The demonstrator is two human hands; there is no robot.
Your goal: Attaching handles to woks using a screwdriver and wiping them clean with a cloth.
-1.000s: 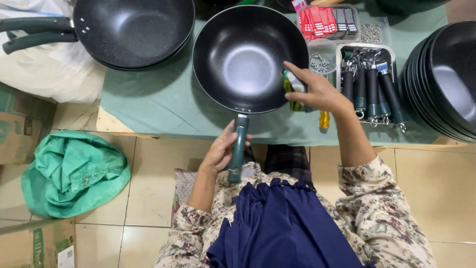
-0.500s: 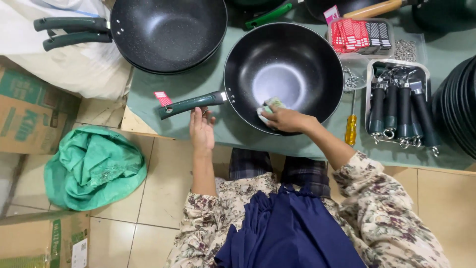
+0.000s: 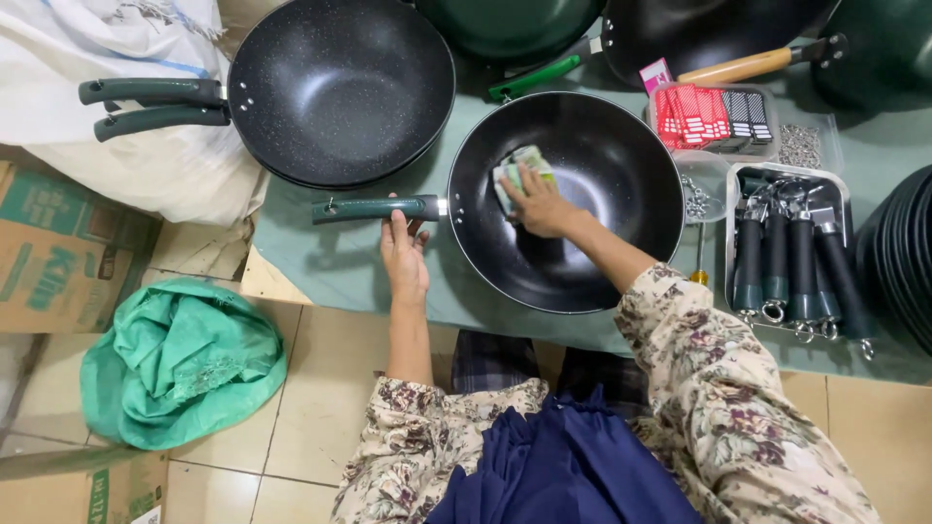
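A black wok (image 3: pixel 582 243) with a dark green handle (image 3: pixel 374 208) lies on the green-covered table (image 3: pixel 311 262). My left hand (image 3: pixel 404 254) holds the handle near where it joins the pan. My right hand (image 3: pixel 539 206) is inside the wok, pressing a small green and white cloth (image 3: pixel 515 171) against its inner wall at the upper left.
A stack of black woks (image 3: pixel 340 87) with green handles sits at the back left, more pans at the back and right edge (image 3: pixel 903 262). A metal tray of dark handles (image 3: pixel 791 257), a box of red and black tags (image 3: pixel 709 116), a green bag (image 3: pixel 180 359) and cardboard boxes (image 3: pixel 58 243) on the floor.
The wok's handle swung from pointing at me to pointing left. My right hand moved with the cloth from the rim into the pan. My left hand stayed on the handle.
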